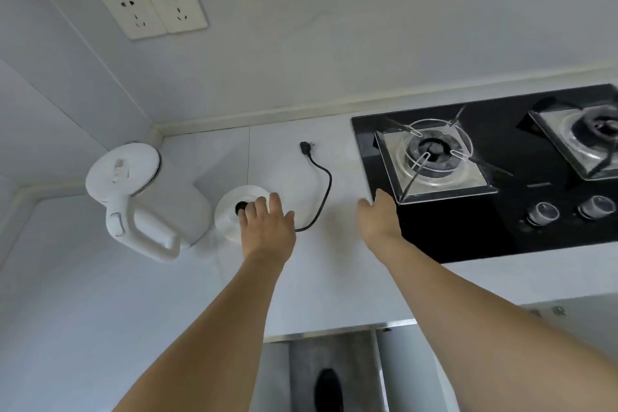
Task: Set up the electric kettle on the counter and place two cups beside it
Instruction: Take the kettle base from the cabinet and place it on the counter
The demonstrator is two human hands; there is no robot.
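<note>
White plastic is dominating your corner of the counter [317,278]: one electric kettle [140,197] is standing upright there, lid closed, its handle pointing toward you and its body just left of one round power base [230,211]. Your left hand [267,227] is resting over that base, fingers spread and gripping nothing. One black cord [322,191] is curving away from the base, its plug [305,147] pointing toward the back wall beneath two sockets [153,8]. Your right hand [379,214] is lying loose, holding nothing, at the edge of the two-burner gas hob [501,217].
</note>
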